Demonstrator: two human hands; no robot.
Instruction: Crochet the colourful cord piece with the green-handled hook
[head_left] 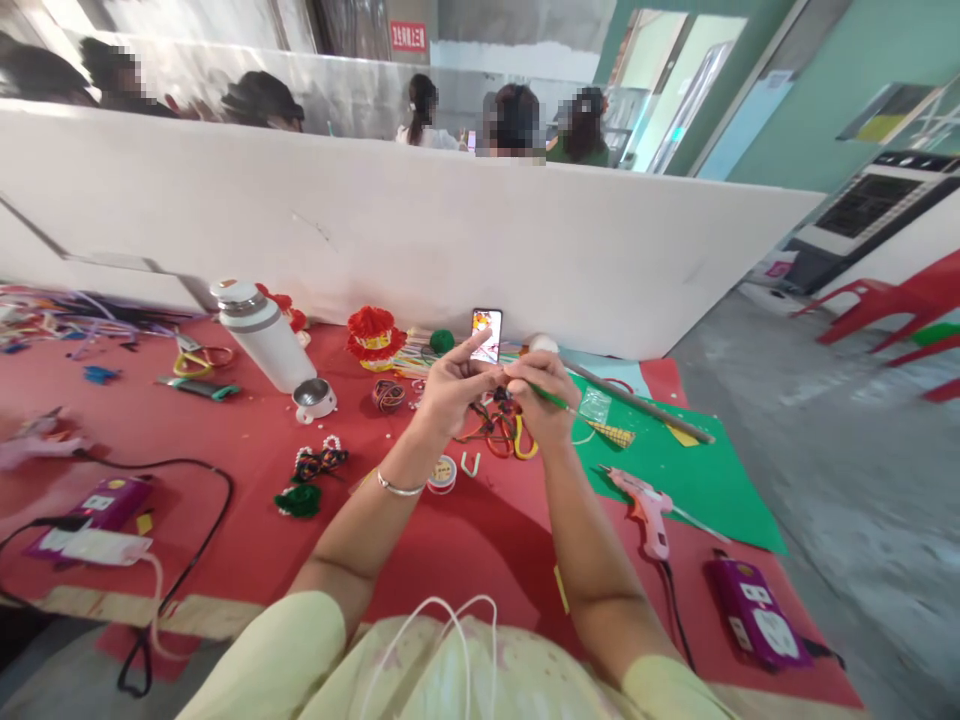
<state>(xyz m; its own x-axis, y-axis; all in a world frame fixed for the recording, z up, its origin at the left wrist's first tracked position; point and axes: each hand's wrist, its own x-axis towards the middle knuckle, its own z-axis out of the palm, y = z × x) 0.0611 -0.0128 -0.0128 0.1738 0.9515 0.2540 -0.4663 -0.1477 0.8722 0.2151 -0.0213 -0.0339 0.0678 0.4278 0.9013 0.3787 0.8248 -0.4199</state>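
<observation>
L hand (459, 388) & R hand (546, 392) meet at fingertips; R is closed on a thin green rod (551, 397) slanting twd. L fingertips; whether L grips it, can't tell. Smartphone (487, 322) just beyond L hand; scissors (518, 438) below R; pink glue gun (646, 505) well to its rt.

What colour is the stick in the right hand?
The stick looks green, shown in the head view.

red tabletop (465, 545) | white flask (264, 338) | steel-lined cup (314, 397) | thread spool (442, 474) | green sheet (727, 490)
</observation>
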